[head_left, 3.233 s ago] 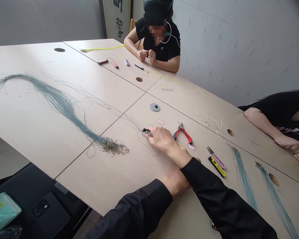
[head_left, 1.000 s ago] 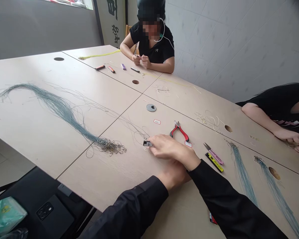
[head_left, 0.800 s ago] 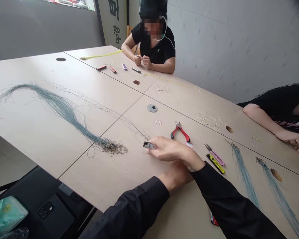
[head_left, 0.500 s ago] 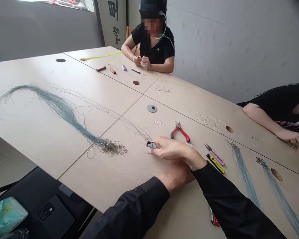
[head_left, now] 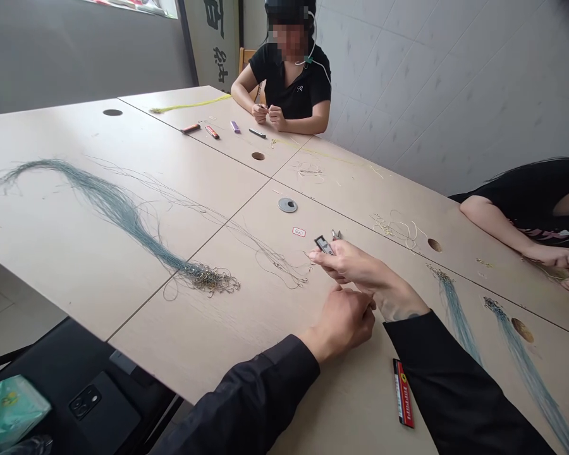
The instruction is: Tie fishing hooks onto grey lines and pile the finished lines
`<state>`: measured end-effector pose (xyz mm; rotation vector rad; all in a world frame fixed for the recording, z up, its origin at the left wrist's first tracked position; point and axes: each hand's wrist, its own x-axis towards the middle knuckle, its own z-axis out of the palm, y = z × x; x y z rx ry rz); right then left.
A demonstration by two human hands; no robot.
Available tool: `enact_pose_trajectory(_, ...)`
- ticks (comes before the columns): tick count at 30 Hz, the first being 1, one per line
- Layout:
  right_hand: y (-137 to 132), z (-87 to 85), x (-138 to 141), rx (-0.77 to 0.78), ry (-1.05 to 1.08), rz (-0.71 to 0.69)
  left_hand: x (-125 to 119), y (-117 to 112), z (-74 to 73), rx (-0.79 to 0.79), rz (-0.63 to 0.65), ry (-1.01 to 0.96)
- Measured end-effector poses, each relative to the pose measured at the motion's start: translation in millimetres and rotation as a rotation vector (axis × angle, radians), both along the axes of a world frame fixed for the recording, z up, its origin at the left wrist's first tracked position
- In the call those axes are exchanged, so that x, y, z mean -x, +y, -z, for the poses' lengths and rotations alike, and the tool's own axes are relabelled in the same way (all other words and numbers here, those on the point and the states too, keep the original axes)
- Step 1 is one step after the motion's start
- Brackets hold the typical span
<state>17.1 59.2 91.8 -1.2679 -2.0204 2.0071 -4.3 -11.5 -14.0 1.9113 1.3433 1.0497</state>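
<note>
My right hand (head_left: 353, 265) is closed on a small silver nail clipper (head_left: 323, 245), whose end sticks out past the thumb. Just below it, my left hand (head_left: 346, 316) is curled with its knuckles up; whatever its fingers pinch is hidden. Left of the hands lie thin lines with small hooks (head_left: 303, 278) at their ends. A thick bundle of blue-green lines (head_left: 142, 230) stretches across the table, ending in a heap of metal hooks (head_left: 213, 280). Behind my right hand only the jaws of the pliers (head_left: 336, 235) show.
A red packet (head_left: 403, 393) lies beside my right sleeve. Two more blue-green bundles (head_left: 459, 319) (head_left: 526, 354) are at the right. A grey cable-hole cover (head_left: 287, 205) and a small label (head_left: 298, 232) sit ahead. Two people (head_left: 289, 82) (head_left: 540, 215) work at the table.
My right hand has moved right and slightly up with the nail clipper, now covering most of the pliers. My left hand has come into fuller view, and the red packet shows more.
</note>
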Motion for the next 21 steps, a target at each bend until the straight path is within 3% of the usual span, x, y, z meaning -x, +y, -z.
enact_pose_trajectory(6,3,-5.2,-27,0.117,0.156,0.107,5,-3,-11.6,0.071,-0.027,-0.056)
enact_pose_trajectory(11,5,2.9,-39,0.215,0.377,0.184,3,-1,-13.2,0.08,-0.08,-0.071)
enact_pose_trajectory(17,3,8.3,-30,0.076,0.672,0.392,2,0,-12.1,0.109,-0.104,0.025)
enact_pose_trajectory(21,5,-4.0,-28,0.011,0.695,0.436,2,-2,-12.4,0.106,-0.101,-0.057)
